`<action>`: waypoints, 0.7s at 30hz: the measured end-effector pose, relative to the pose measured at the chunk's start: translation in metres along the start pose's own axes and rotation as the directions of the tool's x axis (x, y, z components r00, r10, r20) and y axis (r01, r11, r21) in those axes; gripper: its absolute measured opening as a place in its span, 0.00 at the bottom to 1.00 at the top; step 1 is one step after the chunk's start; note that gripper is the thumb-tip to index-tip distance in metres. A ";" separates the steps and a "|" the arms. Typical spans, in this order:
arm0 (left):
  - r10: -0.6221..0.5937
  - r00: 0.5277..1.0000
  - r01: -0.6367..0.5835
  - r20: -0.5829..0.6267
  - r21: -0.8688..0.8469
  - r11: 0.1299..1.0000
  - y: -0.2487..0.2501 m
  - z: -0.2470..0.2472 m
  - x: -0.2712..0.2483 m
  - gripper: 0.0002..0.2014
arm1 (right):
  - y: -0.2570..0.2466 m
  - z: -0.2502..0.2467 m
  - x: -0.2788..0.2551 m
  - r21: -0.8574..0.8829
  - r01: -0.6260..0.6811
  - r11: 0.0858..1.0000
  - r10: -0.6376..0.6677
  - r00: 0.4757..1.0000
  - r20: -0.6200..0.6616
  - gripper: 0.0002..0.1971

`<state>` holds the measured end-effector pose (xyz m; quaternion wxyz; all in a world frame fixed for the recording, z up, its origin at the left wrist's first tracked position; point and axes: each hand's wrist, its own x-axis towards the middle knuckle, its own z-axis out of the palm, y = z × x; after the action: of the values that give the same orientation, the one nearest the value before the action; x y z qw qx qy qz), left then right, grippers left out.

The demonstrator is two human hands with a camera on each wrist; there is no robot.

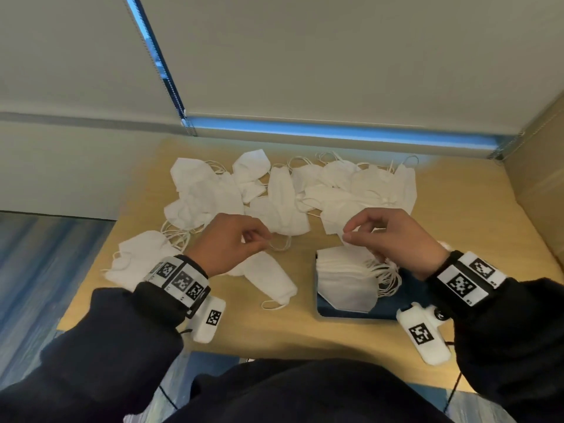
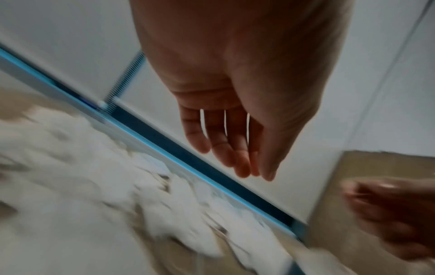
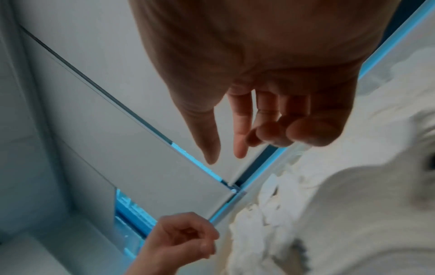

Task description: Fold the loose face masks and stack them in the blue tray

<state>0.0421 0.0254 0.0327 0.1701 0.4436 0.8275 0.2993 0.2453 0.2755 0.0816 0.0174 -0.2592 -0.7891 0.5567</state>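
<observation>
Several loose white face masks lie in a heap across the back of the wooden table. The blue tray sits at the front right and holds a stack of folded masks with ear loops hanging off its right side. One flat mask lies on the table just below my left hand. That hand hovers with loosely curled fingers and holds nothing. My right hand hovers over the tray's back edge; its thumb and forefinger are apart and hold nothing.
A cardboard box wall rises along the table's right side. Grey window blinds stand behind the table. The table's left edge drops to a blue-striped floor. Another mask lies at the front left.
</observation>
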 end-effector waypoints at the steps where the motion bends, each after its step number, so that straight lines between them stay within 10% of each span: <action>1: -0.051 0.999 0.051 0.005 0.020 0.998 -0.016 -0.017 -0.004 0.05 | -0.013 0.014 0.003 0.056 0.012 0.998 -0.015 0.999 0.039 0.06; 8: -0.513 0.853 0.427 0.090 0.446 0.787 -0.155 -0.104 -0.048 0.19 | -0.058 0.138 0.063 0.065 -0.116 0.991 0.088 0.940 0.331 0.09; 13: -0.699 0.710 0.615 0.087 0.409 0.674 -0.209 -0.110 -0.071 0.46 | -0.034 0.221 0.129 -0.502 -0.053 0.863 0.220 0.935 0.279 0.23; 17: -0.708 0.697 0.637 0.112 0.355 0.684 -0.220 -0.099 -0.075 0.57 | -0.007 0.251 0.150 -0.751 -0.103 0.653 0.284 0.952 0.116 0.30; 21: -0.676 0.714 0.610 0.182 0.312 0.728 -0.225 -0.094 -0.069 0.58 | -0.004 0.254 0.158 -0.769 -0.122 0.627 0.297 0.950 0.092 0.33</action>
<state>-0.1137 -0.1611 -0.0395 0.3285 0.1800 0.9255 0.0564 0.0267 0.1214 -0.0530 -0.2406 -0.2728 -0.9098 0.2000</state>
